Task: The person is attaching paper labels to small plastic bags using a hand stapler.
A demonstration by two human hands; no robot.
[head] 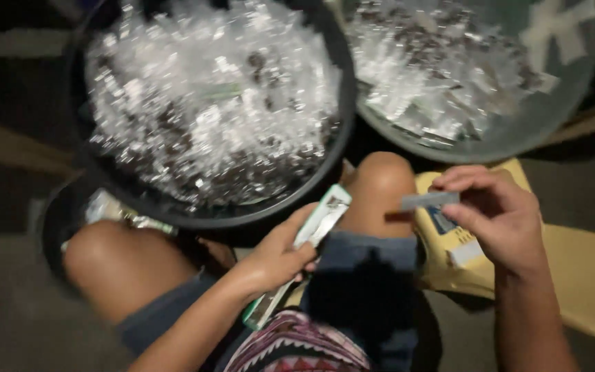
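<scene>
A long, flat packet (pixel 304 241) with green edging is gripped in the left hand (pixel 280 258), fingers closed round its middle, above the lap between the two knees. A small grey strip (pixel 430 200), seemingly a thin blade though too blurred to be sure, is pinched between thumb and fingertips of the right hand (pixel 500 217), held right of the right knee and well apart from the packet.

Far from the hands, a black basin (pixel 208 213) heaped with clear wrappers (pixel 208 96) is seen on the left, and a grey-green basin (pixel 518 138) with more wrappers on the right. A yellow bag (pixel 587 275) lies near on the right.

For the step in hand to be done well, the packet is best kept steady and its far end left free of the fingers. The strip should be brought to that end squarely, held by its flats, with the left thumb kept clear of its edge. The work is best done over the lap, near the basins.
</scene>
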